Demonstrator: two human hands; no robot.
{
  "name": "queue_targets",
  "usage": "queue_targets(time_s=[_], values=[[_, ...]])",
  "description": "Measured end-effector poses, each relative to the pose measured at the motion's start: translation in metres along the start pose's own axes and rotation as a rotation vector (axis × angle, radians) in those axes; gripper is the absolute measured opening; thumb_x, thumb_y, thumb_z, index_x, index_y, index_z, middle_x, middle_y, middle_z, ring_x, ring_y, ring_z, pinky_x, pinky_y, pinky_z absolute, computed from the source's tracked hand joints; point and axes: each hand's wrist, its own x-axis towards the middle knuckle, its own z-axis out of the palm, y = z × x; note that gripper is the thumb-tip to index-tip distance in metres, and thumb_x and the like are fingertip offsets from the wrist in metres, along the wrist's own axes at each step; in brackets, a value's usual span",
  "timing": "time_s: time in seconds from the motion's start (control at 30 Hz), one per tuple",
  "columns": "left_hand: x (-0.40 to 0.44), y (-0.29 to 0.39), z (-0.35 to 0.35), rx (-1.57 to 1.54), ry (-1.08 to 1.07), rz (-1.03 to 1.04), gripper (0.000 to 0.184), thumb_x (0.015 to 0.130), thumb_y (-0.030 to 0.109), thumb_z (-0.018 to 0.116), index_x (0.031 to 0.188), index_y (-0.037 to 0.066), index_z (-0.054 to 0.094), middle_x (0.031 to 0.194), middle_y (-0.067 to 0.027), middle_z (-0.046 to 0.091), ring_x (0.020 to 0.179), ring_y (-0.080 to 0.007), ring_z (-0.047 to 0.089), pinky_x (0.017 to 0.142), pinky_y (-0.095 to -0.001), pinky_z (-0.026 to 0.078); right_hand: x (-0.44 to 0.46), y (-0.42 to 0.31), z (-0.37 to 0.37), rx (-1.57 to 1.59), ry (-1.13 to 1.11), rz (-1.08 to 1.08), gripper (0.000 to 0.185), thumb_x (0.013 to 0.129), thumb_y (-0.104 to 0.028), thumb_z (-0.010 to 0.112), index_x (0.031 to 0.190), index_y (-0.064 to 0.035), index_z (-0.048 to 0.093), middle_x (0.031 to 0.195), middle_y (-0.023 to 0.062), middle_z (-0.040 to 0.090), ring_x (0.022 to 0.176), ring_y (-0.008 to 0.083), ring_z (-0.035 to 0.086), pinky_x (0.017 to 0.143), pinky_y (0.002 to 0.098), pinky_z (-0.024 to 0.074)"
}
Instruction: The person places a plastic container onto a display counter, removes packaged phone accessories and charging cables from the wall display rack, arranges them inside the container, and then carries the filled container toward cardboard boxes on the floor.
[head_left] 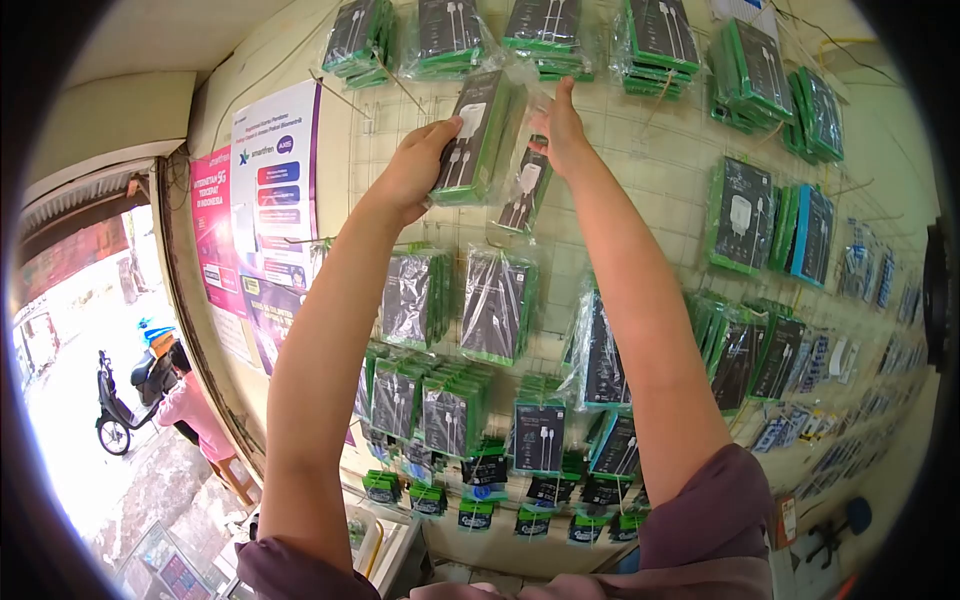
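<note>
My left hand grips a boxed phone charger in clear plastic, its thumb on the front. The box is black with green edges and shows a white plug and cables. My right hand is just to the right, thumb pointing up, with its fingers curled at the clear plastic of a second boxed charger. That box tilts behind the first, partly covered by it. Both hands are raised before the wire grid wall rack. The right fingertips are partly hidden by the plastic.
Boxed cables hang on hooks above, and more packs hang below. A boxed charger hangs at the right. Posters cover the left wall. A doorway shows a scooter and a seated person. A glass case stands lower left.
</note>
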Motion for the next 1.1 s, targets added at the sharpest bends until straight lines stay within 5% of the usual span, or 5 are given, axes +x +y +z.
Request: queue_targets(time_s=[0.3, 0.5, 0.57, 0.67, 1.1], values=[[-0.008, 0.019, -0.069, -0.057, 0.054, -0.007, 0.037, 0.097, 0.032, 0.046, 0.115, 0.002, 0.055, 0.097, -0.0093, 0.064, 0.081, -0.0161, 0.064, 0.069, -0.0317, 0.055, 0.017, 0.013, -0.012, -0.144, 0.05, -0.163, 0.061, 0.099, -0.05, 0.017, 0.122, -0.0078, 0.054, 0.125, -0.0037, 0.061, 0.129, 0.0137, 0.038, 0.098, 0.0428, 0.0331], [-0.058, 0.049, -0.114, -0.035, 0.118, 0.069, 0.037, 0.095, 0.034, 0.051, 0.112, 0.001, 0.058, 0.096, -0.007, 0.065, 0.079, -0.014, 0.063, 0.07, -0.0293, 0.053, 0.009, -0.005, 0.016, -0.252, 0.246, -0.02, 0.052, 0.099, -0.042, 0.027, 0.108, -0.0047, 0.062, 0.111, 0.017, 0.066, 0.085, 0.0193, 0.063, 0.076, 0.0319, 0.0462], [-0.081, 0.045, -0.131, 0.069, 0.126, 0.058, 0.038, 0.095, 0.034, 0.052, 0.113, 0.001, 0.058, 0.096, -0.0066, 0.064, 0.079, -0.0129, 0.062, 0.069, -0.0279, 0.052, -0.007, -0.014, 0.043, -0.373, 0.707, -0.703, 0.047, 0.098, -0.04, 0.034, 0.104, -0.0014, 0.061, 0.1, 0.0162, 0.068, 0.08, 0.0211, 0.065, 0.072, 0.035, 0.0479], [-0.118, 0.032, -0.157, 0.274, 0.156, 0.053, 0.044, 0.094, 0.034, 0.055, 0.119, -0.003, 0.055, 0.099, -0.0056, 0.063, 0.082, -0.0097, 0.059, 0.071, -0.0242, 0.049, -0.025, -0.036, 0.095, -0.067, 0.49, -1.01, 0.048, 0.094, -0.043, 0.045, 0.1, 0.0015, 0.061, 0.092, 0.015, 0.068, 0.085, 0.023, 0.065, 0.077, 0.0345, 0.048], [-0.336, -0.046, -0.283, 0.394, 0.41, -0.264, 0.035, 0.095, 0.013, 0.054, 0.126, -0.001, 0.049, 0.099, -0.0013, 0.06, 0.088, -0.0047, 0.053, 0.075, -0.0188, 0.044, -0.158, 0.175, 0.333, -0.332, -1.279, 0.196, 0.064, 0.07, -0.049, 0.077, 0.11, -0.0004, 0.065, 0.103, 0.0126, 0.065, 0.09, 0.0187, 0.063, 0.069, 0.0313, 0.0542]])
